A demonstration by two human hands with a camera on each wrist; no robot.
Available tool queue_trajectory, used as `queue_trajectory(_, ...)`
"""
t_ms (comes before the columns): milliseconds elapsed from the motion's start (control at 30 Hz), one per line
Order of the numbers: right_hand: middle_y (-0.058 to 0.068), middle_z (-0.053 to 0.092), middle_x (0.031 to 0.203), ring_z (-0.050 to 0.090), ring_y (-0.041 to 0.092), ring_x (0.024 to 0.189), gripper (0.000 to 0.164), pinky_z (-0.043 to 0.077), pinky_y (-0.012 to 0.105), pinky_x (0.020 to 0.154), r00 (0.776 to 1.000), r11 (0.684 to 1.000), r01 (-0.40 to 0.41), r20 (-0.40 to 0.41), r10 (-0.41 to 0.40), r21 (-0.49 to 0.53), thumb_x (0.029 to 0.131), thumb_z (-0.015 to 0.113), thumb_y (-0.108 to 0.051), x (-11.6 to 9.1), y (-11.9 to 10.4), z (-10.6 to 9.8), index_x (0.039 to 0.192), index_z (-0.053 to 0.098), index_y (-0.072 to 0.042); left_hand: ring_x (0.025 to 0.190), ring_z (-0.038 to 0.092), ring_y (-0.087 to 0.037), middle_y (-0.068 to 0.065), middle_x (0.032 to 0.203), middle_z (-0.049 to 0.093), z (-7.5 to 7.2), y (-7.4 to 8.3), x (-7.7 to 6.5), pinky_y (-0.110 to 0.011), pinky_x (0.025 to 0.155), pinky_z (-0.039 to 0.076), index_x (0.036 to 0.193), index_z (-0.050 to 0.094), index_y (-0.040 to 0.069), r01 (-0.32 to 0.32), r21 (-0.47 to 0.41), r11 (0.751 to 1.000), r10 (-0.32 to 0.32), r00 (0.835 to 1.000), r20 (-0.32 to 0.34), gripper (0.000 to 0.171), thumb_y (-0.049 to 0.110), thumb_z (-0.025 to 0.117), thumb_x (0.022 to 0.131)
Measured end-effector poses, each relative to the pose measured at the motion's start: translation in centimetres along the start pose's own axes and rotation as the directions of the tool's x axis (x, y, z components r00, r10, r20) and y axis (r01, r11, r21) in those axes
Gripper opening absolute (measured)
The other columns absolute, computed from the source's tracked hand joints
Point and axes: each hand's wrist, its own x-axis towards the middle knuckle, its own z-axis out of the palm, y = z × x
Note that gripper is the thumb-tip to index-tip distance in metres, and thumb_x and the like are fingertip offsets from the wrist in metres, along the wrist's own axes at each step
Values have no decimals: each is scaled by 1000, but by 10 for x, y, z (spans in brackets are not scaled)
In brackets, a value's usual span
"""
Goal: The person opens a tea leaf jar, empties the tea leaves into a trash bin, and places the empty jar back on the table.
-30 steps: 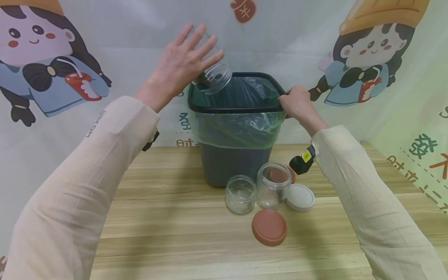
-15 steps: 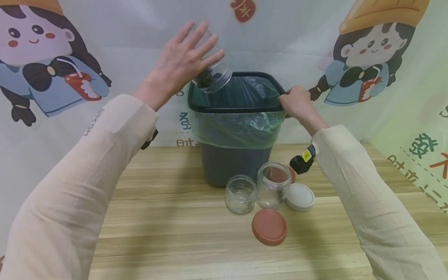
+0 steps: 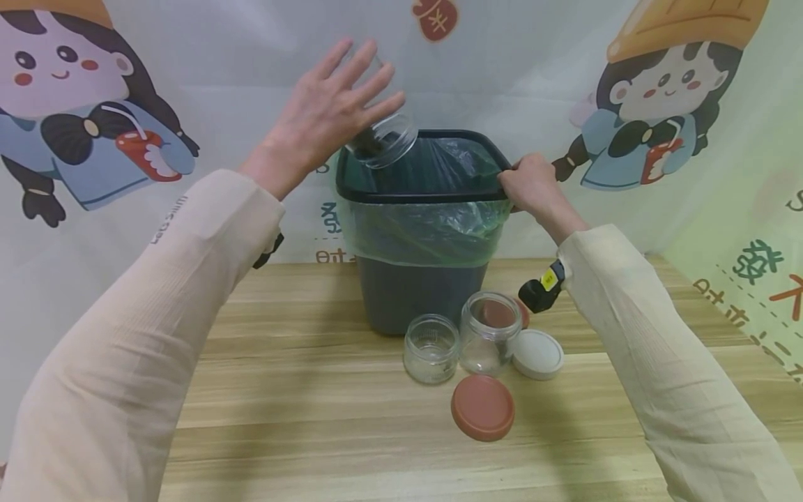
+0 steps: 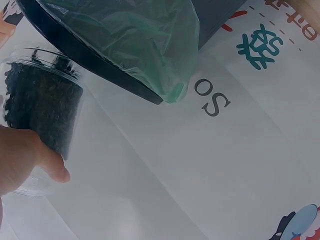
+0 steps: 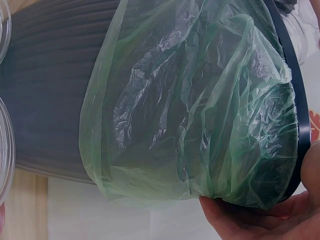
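Over the left side of the bin's mouth, my left hand (image 3: 326,108) grips a clear glass jar (image 3: 396,139), its mouth tipped down toward the bin. Dark, crumbly-looking contents (image 4: 42,102) fill much of this jar in the left wrist view, where my thumb (image 4: 52,165) wraps its side. My right hand (image 3: 534,180) holds the right edge of the dark grey trash bin (image 3: 420,296), thumb above and fingers under the black rim (image 3: 426,198). A thin green plastic liner (image 5: 200,110) is folded over that rim.
Before the bin, a short glass jar (image 3: 431,355) and a taller glass jar (image 3: 486,348) stand uncapped on the wooden table (image 3: 301,432). A red lid (image 3: 483,408) and a white lid (image 3: 539,354) lie beside them, another red lid partly hidden behind. A printed curtain (image 3: 251,42) hangs behind.
My left hand and the jar shift only slightly, and the dark contents move about inside the jar. My right hand stays on the bin's rim.
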Motion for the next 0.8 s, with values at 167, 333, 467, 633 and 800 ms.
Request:
queue_trajectory(167, 25, 53, 107, 56, 33, 96, 38, 52, 33, 72, 1000, 1000, -10, 4, 10, 10, 88, 34, -11, 0, -1, 0, 111, 54, 14, 130, 23, -31, -12, 140, 30, -2, 0, 1, -41, 109, 12, 137, 28, 17, -8, 10, 1000, 7, 1000, 19, 74, -5, 64, 76)
queue_trajectory(333, 24, 54, 107, 56, 28, 90, 38, 51, 34, 74, 1000, 1000, -8, 5, 8, 15, 89, 34, -11, -1, -1, 0, 111, 54, 14, 130, 22, -31, -12, 141, 29, -3, 1, 0, -42, 109, 12, 138, 27, 17, -20, 34, 999, 19, 999, 35, 76, -4, 65, 76)
queue_trajectory(467, 23, 54, 105, 56, 25, 85, 38, 52, 33, 73, 1000, 1000, -3, 3, 3, 15, 88, 35, -11, -1, 0, 0, 109, 54, 14, 130, 22, -31, -12, 141, 29, -3, 1, 1, -42, 109, 11, 138, 27, 17, -32, 49, 998, 30, 999, 37, 77, -5, 65, 75)
queue_trajectory(633, 22, 55, 101, 57, 24, 81, 37, 53, 32, 70, 1000, 1000, 0, 2, 0, 14, 88, 35, -11, -2, 0, 0, 107, 55, 13, 130, 22, -31, -12, 141, 28, -4, 1, 2, -42, 109, 11, 138, 26, 16, -45, 64, 997, 42, 998, 36, 78, -4, 66, 74)
queue_trajectory(800, 22, 55, 102, 57, 25, 82, 37, 53, 29, 66, 1000, 1000, 0, 3, 0, 19, 88, 35, -11, -2, 0, -1, 107, 55, 13, 130, 21, -31, -12, 142, 27, -5, 1, 2, -42, 109, 11, 139, 24, 17, -67, 82, 994, 63, 997, 45, 81, -4, 67, 74)
